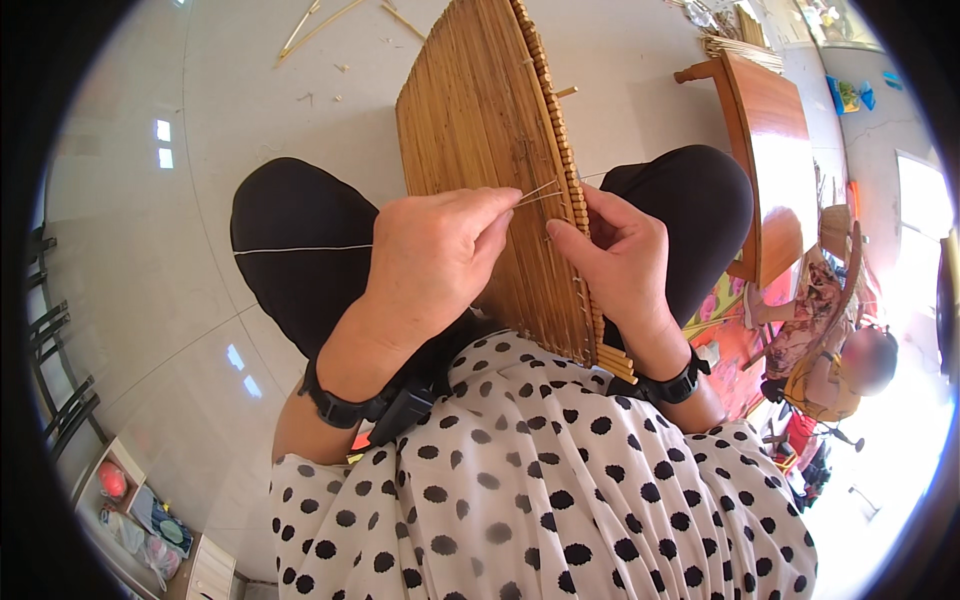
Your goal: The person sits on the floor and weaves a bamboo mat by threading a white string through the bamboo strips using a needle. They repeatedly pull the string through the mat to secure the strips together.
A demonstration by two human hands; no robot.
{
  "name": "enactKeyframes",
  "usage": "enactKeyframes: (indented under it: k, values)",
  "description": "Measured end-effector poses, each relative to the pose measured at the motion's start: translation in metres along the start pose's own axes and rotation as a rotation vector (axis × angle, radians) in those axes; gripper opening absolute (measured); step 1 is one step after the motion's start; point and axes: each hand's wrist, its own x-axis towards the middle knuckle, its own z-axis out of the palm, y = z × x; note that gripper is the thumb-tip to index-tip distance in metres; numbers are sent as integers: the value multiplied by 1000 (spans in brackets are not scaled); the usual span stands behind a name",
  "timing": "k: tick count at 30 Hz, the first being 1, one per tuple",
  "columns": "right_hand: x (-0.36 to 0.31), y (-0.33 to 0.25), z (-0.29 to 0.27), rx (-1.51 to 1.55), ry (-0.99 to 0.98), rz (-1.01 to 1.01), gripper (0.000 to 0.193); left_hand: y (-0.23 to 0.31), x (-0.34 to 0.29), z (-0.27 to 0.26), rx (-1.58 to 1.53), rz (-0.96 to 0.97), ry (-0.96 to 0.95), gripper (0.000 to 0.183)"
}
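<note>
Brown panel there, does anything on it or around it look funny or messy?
One short stick juts out past the brown panel's right edge, unlike the neat row of ends there. Loose thin sticks and tiny scraps lie scattered on the floor, which looks messy.

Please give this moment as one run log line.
left hand: pinching thread | right hand: holding panel edge | panel: between knees

A brown cane panel (ridge-edged) slants in the right hand; pale thread stretches from the left hand.
</note>
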Motion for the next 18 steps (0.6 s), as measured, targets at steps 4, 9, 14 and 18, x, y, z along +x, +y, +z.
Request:
enactKeyframes:
  k: [4,9,14,18]
  values:
    - [0,3,2,-2,19,-18,39,7,2,-2,79,55,1,17]
    - [-1,2,1,-70,13,-71,35,35,-1,0,353,102,-103,24]
    - [-1,-3,3,-97,38,-52,33,35,-9,11,374,150,-94,24]
    - [0,-4,-1,-76,33,-28,31,27,-9,6,223,91,-27,23]
